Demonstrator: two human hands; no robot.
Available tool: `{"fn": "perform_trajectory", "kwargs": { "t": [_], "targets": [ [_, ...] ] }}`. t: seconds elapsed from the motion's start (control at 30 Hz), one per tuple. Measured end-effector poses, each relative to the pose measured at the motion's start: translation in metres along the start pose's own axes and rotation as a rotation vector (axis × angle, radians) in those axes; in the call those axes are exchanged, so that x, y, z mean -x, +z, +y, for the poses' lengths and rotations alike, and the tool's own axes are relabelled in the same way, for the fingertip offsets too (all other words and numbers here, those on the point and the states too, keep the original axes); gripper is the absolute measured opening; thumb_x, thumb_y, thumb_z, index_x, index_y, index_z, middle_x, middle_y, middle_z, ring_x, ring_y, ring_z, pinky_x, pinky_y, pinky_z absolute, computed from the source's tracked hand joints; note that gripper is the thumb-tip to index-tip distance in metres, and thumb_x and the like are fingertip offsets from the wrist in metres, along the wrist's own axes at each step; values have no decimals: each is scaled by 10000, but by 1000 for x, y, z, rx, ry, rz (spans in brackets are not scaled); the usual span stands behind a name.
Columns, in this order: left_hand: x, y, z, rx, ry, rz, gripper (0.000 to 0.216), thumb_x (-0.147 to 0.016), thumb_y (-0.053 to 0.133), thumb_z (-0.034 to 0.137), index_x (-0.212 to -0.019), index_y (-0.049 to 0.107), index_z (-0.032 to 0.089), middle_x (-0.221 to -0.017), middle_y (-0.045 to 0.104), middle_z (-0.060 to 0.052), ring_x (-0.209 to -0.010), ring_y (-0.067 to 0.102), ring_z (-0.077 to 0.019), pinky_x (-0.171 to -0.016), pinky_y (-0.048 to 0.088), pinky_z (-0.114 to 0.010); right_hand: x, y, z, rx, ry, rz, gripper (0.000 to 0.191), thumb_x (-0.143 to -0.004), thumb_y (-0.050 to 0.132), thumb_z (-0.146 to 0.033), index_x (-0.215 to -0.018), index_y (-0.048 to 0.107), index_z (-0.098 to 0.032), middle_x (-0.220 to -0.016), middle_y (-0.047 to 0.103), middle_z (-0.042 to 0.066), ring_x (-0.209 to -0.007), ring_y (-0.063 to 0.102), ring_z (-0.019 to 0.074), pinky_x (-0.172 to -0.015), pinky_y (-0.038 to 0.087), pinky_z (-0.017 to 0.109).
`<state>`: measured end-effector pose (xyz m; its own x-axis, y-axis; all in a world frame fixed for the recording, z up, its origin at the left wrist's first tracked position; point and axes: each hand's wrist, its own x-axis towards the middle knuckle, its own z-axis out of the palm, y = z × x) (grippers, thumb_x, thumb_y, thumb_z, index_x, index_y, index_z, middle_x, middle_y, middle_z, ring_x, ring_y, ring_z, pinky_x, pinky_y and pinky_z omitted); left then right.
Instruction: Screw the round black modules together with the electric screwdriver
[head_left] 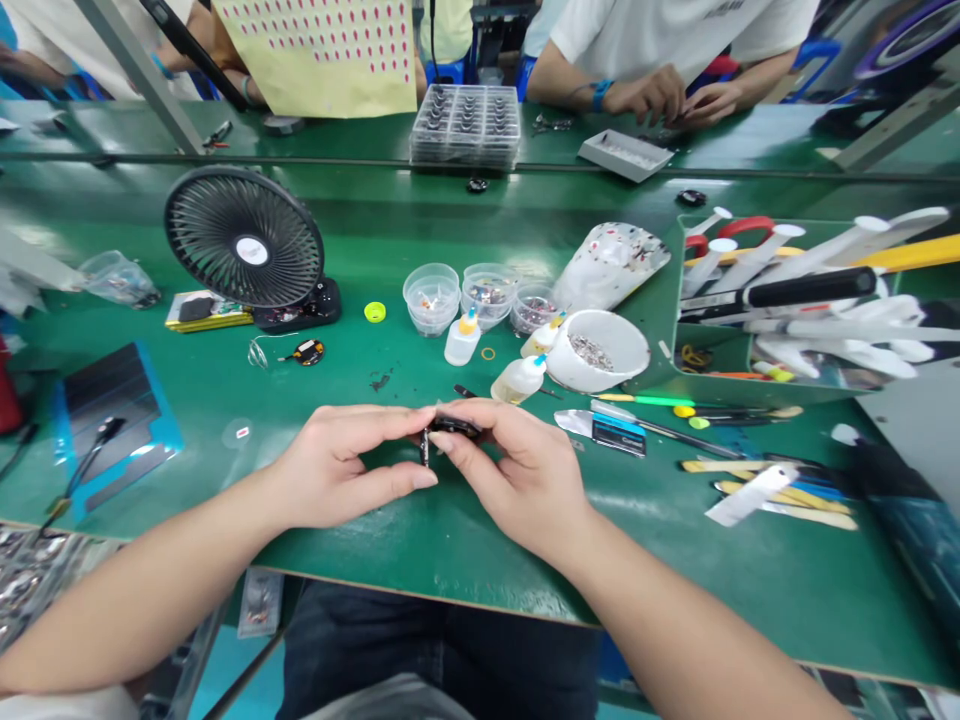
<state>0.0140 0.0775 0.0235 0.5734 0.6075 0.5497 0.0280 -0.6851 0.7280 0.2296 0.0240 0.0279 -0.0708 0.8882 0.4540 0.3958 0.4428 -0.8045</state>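
Above the front of the green table, my left hand (356, 465) and my right hand (521, 460) meet, fingertips almost touching. My left thumb and fingers pinch a thin dark piece (425, 448) seen edge-on, with a shiny rim. Between my right thumb and forefinger is a small black rounded part (456, 427), partly hidden by the fingers. Whether the two pieces are joined I cannot tell. Just beyond the hands stand small dropper bottles, one with a blue tip (519, 380) and another with an orange and blue tip (462, 340).
A black fan (244, 240) stands back left, near a round black part with wires (307, 352). Clear cups (431, 300) and a white bowl (634, 365) hold small parts. Tools lie right, beside a green holder (795, 385). Across the table, a person's hands (675, 100) handle small items.
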Motion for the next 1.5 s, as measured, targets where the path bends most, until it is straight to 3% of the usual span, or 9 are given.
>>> {"fn": "perform_trajectory", "kwargs": {
  "t": [0.23,0.4,0.53,0.7,0.83,0.93,1.2,1.37,1.5],
  "targets": [
    [-2,-3,1,-41,61,-30,682,-867,857,181,-1492,621,316,-1276,789,-82,-1104,801,-224,-981,647,-269,-1,2,4,-128,44,-9,143,-956,765,-206,-1092,764,-252,-1024,815,36,-942,777,190,-810,641,305],
    [-1,-2,2,-58,62,-38,694,-865,851,162,-1502,616,308,-1274,791,-82,-1097,803,-226,-969,654,-270,1,4,1,-4,-24,5,153,-948,717,-188,-1080,762,-251,-1009,829,46,-867,787,198,-768,665,321],
    [0,3,4,-3,-12,-21,645,-861,855,175,-1463,660,295,-1244,807,-78,-1050,817,-221,-934,669,-270,3,6,-1,97,-46,84,156,-915,698,-149,-1022,748,-252,-934,826,32,-790,778,184,-735,653,304],
    [1,4,5,258,-216,-35,535,-888,830,187,-1404,712,258,-1231,812,-99,-1004,827,-229,-914,685,-313,3,5,-3,-77,96,62,138,-926,695,-192,-1047,728,-250,-936,806,40,-790,768,187,-713,641,324],
    [1,5,5,297,-234,-30,540,-872,843,169,-1392,719,244,-1238,811,-108,-1030,821,-230,-943,675,-317,2,2,-6,-120,7,64,146,-881,695,-133,-974,708,-245,-1087,781,88,-910,759,210,-696,637,323],
    [2,6,5,258,-230,-10,551,-856,854,146,-1381,727,256,-1221,819,-94,-1033,819,-219,-957,666,-292,3,2,-7,-104,-57,95,193,-854,701,-94,-972,699,-247,-1071,750,89,-898,729,203,-667,616,309],
    [1,5,4,192,-230,2,529,-853,859,166,-1360,741,258,-1214,822,-83,-1046,816,-227,-973,662,-304,5,6,-9,-496,277,-7,92,-954,660,-249,-1043,637,-254,-989,717,49,-728,655,151,-630,592,298],
    [1,6,4,175,-210,13,498,-871,851,208,-1355,742,240,-1194,826,-94,-1027,820,-231,-956,673,-320,6,8,-8,-543,305,-16,121,-947,693,-294,-1045,629,-261,-961,697,38,-735,636,153,-637,583,296],
    [2,6,3,117,-192,10,500,-882,840,214,-1369,732,241,-1191,827,-90,-1020,821,-223,-945,672,-305,6,8,-6,-466,227,-5,131,-936,650,-213,-1056,629,-262,-996,698,50,-791,655,169,-645,582,299]
  ]
}}
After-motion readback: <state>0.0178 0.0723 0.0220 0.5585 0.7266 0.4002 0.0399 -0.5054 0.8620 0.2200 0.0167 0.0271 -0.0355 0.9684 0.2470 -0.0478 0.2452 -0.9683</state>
